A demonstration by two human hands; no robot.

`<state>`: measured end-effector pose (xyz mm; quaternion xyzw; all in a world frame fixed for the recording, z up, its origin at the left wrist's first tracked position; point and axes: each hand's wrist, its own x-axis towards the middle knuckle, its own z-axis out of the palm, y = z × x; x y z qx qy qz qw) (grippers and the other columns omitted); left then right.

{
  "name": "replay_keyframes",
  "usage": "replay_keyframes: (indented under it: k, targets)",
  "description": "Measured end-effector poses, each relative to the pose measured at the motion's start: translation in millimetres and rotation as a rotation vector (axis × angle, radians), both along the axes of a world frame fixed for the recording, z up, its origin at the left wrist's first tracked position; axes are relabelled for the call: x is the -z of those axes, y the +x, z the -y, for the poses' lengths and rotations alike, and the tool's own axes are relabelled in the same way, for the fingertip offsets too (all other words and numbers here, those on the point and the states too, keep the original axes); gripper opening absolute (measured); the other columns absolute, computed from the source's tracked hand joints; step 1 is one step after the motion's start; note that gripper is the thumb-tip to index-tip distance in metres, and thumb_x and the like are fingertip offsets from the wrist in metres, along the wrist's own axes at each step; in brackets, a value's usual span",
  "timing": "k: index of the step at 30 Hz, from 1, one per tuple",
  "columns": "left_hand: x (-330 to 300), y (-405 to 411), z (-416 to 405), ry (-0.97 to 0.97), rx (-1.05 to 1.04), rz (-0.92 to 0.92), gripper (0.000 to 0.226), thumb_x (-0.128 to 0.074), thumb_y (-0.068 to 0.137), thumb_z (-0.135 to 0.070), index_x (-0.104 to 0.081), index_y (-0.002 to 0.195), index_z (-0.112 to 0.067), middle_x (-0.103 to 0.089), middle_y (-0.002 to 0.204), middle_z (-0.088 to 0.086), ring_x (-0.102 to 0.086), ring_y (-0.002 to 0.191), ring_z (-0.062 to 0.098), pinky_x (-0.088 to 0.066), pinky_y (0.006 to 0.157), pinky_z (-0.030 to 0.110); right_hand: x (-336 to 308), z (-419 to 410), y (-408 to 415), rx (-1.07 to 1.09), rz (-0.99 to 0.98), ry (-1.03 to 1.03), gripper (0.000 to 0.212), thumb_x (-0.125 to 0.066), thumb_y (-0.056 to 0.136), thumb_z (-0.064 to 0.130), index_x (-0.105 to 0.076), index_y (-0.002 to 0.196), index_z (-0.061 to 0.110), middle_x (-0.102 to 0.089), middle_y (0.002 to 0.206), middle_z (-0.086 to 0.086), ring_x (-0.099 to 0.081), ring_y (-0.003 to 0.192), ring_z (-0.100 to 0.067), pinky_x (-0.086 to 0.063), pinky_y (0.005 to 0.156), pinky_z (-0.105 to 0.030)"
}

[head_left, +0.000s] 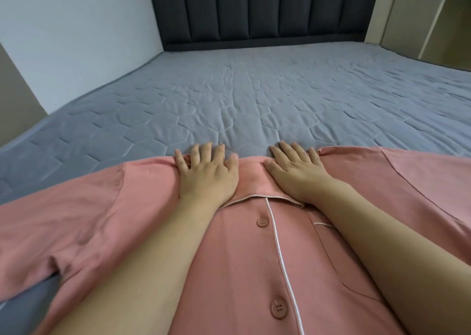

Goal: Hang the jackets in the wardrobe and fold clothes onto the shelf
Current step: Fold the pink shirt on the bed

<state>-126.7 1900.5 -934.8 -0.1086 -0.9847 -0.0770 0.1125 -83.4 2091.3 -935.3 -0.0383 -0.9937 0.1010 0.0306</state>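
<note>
Under both palms: pink pajama shirt (254, 271), face up on bed (229, 92), long axis toward the body. Left hand (207, 175), right hand (295, 173) flat, fingers spread, flanking collar (251, 179); sleeves equidistant outboard.

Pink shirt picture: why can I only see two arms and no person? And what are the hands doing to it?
The camera sits on the person's head and looks forward and down, so you see only their own arms reaching out. There is no machine here, just two bare hands. The pink shirt, with buttons and thin white trim, lies spread out flat on a bed with a grey quilted cover. The left hand and the right hand both rest flat on the shirt near its collar, with the fingers stretched out and reaching the top edge. Nothing is picked up or gripped. Behind the bed stands a dark padded headboard.
</note>
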Motion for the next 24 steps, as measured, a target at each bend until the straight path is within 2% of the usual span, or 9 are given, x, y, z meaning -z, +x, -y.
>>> replay_keyframes:
  k: [4,7,9,11,14,16,18,20,24]
  targets:
    - [-8.1,24.4,9.9,-0.009,-0.040,0.130,0.063,-0.009,0.101,-0.048,-0.002,0.157,-0.021,-0.002,0.165,0.001,0.004,0.151,0.024,0.010,0.119,0.053,-1.9,5.2,9.0,0.001,0.025,0.136,0.081,0.007,0.083,0.065,-0.002,0.154,0.029,0.005,0.163,0.001,0.006,0.149,-0.024,0.007,0.117,-0.054]
    - [-28.5,65.7,40.3,-0.086,0.035,0.330,0.063,-0.011,0.102,-0.045,0.008,0.156,-0.018,0.013,0.164,0.002,0.014,0.150,0.021,0.010,0.120,0.046,-20.7,19.3,31.4,0.162,0.163,0.103,0.068,-0.005,0.096,0.057,0.001,0.155,0.025,0.012,0.162,-0.003,0.014,0.149,-0.023,0.014,0.115,-0.054]
    - [-47.5,97.2,76.4,-0.123,0.090,0.386,0.064,-0.018,0.101,-0.042,0.001,0.157,-0.019,0.009,0.165,0.002,0.010,0.151,0.023,0.008,0.121,0.045,-35.9,40.3,48.0,0.298,0.208,0.008,0.061,-0.014,0.098,0.046,-0.006,0.155,0.024,0.010,0.163,-0.006,0.015,0.148,-0.023,0.015,0.115,-0.055]
    - [-69.0,124.9,126.0,-0.025,0.087,0.285,0.061,-0.031,0.095,-0.038,-0.021,0.154,-0.023,-0.012,0.163,0.004,-0.011,0.148,0.027,-0.007,0.120,0.044,-55.2,69.5,58.5,0.305,0.171,0.041,0.061,-0.026,0.095,0.031,-0.015,0.154,0.020,0.005,0.163,-0.008,0.010,0.149,-0.025,0.013,0.116,-0.055]
    - [-90.2,164.0,218.3,0.390,-0.248,0.165,0.039,-0.043,0.091,-0.032,-0.059,0.119,-0.011,-0.060,0.126,0.017,-0.055,0.115,0.036,-0.043,0.095,0.039,-92.0,143.7,60.0,0.137,0.075,0.052,0.060,-0.043,0.090,0.028,-0.030,0.148,0.020,-0.018,0.159,-0.009,-0.015,0.147,-0.028,-0.007,0.118,-0.050]
    - [-91.6,186.9,279.1,0.773,-0.460,0.429,0.036,-0.044,0.096,-0.028,-0.063,0.092,0.001,-0.071,0.086,0.020,-0.069,0.079,0.033,-0.054,0.072,0.035,-112.3,216.0,57.4,-0.043,0.066,-0.003,0.055,-0.049,0.089,0.026,-0.040,0.143,0.020,-0.037,0.150,-0.009,-0.036,0.136,-0.029,-0.027,0.113,-0.042]
    - [-86.4,211.8,323.8,1.166,-0.524,0.805,0.038,-0.039,0.101,-0.020,-0.055,0.077,0.004,-0.066,0.055,0.013,-0.063,0.046,0.023,-0.051,0.046,0.024,-123.1,296.4,57.9,-0.238,0.102,-0.052,0.048,-0.048,0.091,0.019,-0.046,0.139,0.018,-0.046,0.145,-0.009,-0.046,0.129,-0.028,-0.036,0.106,-0.035]
    - [-77.4,228.3,358.9,1.407,-0.589,0.845,0.036,-0.038,0.102,-0.022,-0.052,0.079,0.002,-0.065,0.061,0.015,-0.062,0.048,0.023,-0.050,0.041,0.023,-128.3,374.4,59.1,-0.407,0.131,-0.057,0.043,-0.046,0.095,0.015,-0.050,0.138,0.019,-0.048,0.144,-0.008,-0.047,0.128,-0.027,-0.035,0.103,-0.030]
    - [-53.1,241.9,421.8,2.070,-0.747,0.507,0.033,-0.041,0.102,-0.027,-0.056,0.094,0.001,-0.066,0.092,0.019,-0.067,0.079,0.030,-0.054,0.063,0.035,-125.9,511.9,56.2,-0.662,0.171,0.032,0.041,-0.044,0.099,0.016,-0.050,0.139,0.019,-0.047,0.146,-0.004,-0.045,0.131,-0.023,-0.032,0.103,-0.025]
